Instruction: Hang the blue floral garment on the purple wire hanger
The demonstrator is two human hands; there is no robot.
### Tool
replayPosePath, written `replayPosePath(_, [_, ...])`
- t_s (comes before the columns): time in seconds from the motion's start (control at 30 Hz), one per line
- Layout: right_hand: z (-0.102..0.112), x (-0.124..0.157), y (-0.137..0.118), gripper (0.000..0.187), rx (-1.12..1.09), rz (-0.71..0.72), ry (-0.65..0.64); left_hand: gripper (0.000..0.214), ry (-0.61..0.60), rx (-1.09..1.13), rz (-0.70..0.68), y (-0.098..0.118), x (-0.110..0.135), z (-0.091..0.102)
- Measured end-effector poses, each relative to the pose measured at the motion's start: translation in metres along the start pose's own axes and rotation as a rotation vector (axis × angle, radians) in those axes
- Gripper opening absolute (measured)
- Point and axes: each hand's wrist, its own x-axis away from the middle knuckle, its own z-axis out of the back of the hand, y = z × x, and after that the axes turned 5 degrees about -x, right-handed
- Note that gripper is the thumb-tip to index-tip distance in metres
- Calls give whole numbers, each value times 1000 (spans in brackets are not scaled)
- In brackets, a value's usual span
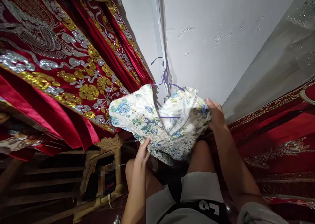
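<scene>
A scuffed white wall [209, 63] meets a pale vertical strip [156, 24]; wooden furniture [118, 168] stands in shadow, lower left.

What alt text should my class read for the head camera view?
A person's left hand and right hand hold a white floral garment on a purple hanger, in front of a white wall. Red cloth with gold and silver decoration hangs to the left.
</scene>
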Motion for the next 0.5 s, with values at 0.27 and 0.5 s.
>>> replayPosePath(0.27, [37, 17, 48, 45, 19, 178, 319, 66, 96, -10, 111, -22, 22, -4])
replayPosePath(0.5, [12, 100, 140, 49, 130, -95, 190, 65, 48, -30, 119, -41, 39, -37])
